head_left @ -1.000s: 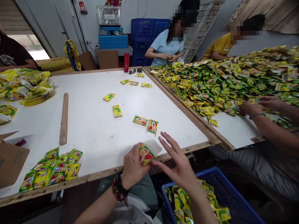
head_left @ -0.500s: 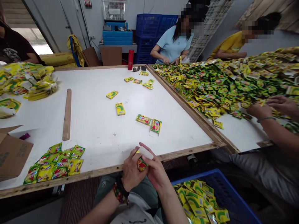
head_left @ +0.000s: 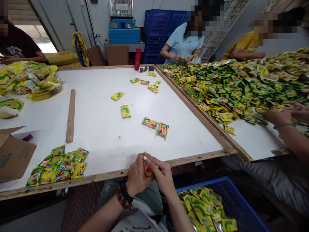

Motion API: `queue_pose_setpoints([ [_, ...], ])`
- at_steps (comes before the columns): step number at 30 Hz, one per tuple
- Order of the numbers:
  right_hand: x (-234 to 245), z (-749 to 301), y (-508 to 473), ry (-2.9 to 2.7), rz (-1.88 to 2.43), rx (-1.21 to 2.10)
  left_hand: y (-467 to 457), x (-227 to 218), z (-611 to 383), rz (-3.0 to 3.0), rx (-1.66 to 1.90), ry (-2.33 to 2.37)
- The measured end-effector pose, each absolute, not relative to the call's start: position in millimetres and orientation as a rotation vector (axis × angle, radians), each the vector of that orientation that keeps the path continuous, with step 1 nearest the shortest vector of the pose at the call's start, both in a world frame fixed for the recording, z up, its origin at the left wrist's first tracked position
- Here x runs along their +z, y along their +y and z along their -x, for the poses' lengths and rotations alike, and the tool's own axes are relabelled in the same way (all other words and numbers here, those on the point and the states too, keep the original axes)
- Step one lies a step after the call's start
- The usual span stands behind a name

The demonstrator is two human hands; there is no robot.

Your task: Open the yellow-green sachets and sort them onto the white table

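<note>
Both hands are closed around a small candy box (head_left: 147, 168), red and yellow, just over the table's front edge. My left hand (head_left: 138, 172) wraps its left side, a beaded bracelet at the wrist. My right hand (head_left: 162, 174) grips the other side, thumb across the box near its top. Fingers cover most of it. Beyond them on the white table (head_left: 103, 129) lie a flat green box (head_left: 150, 123) and a box with an open flap (head_left: 163, 130). A pile of candy sachets (head_left: 59, 164) sits at the front left.
A blue crate (head_left: 231, 193) of yellow boxes stands below at my right. Wooden strips (head_left: 193, 106) border a heap of sachets (head_left: 231, 83) on the right, where co-workers' hands are busy. A cardboard box (head_left: 16, 154) and stacked flat cartons (head_left: 36, 80) lie left. A red bottle (head_left: 137, 59) stands behind.
The white flap on top of the held box has been folded down, my right thumb now over it. The view has shifted slightly.
</note>
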State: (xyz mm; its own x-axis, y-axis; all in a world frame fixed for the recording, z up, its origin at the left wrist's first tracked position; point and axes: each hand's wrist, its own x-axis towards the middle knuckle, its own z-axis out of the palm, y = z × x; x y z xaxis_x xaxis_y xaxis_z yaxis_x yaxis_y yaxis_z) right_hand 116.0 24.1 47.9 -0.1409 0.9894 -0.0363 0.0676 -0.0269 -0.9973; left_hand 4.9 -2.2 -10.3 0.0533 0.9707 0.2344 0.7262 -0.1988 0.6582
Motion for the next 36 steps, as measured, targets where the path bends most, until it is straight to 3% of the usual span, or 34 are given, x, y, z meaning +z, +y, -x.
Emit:
queue_pose_setpoints([
  [9,41.1,-107.9,26.1,-1.129,1.312,1.264,1.6,-0.8,-6.1,-1.931,0.816,1.694],
  [17,53.3,-123.4,25.1,-1.864,1.127,1.171,0.9,-9.3,-2.7,-1.84,0.857,1.687],
  [23,63.3,-128.3,6.2,-1.972,1.135,1.097,-3.3,-4.8,0.6,-1.837,1.053,1.507],
  [27,64.6,-186.4,-12.1,-1.985,1.546,0.959,-4.5,4.0,5.9,-1.826,1.171,1.288],
  [30,53.7,-242.3,5.6,-2.028,2.02,0.499,-2.4,8.4,6.1,-1.729,1.166,1.326],
  [32,41.7,-264.4,39.7,-2.004,2.092,0.317,-0.9,9.2,3.5,-1.739,1.123,1.344],
  [36,17.8,-269.0,130.5,-1.859,2.119,0.374,-0.1,5.7,-1.3,-1.787,1.103,1.382],
])
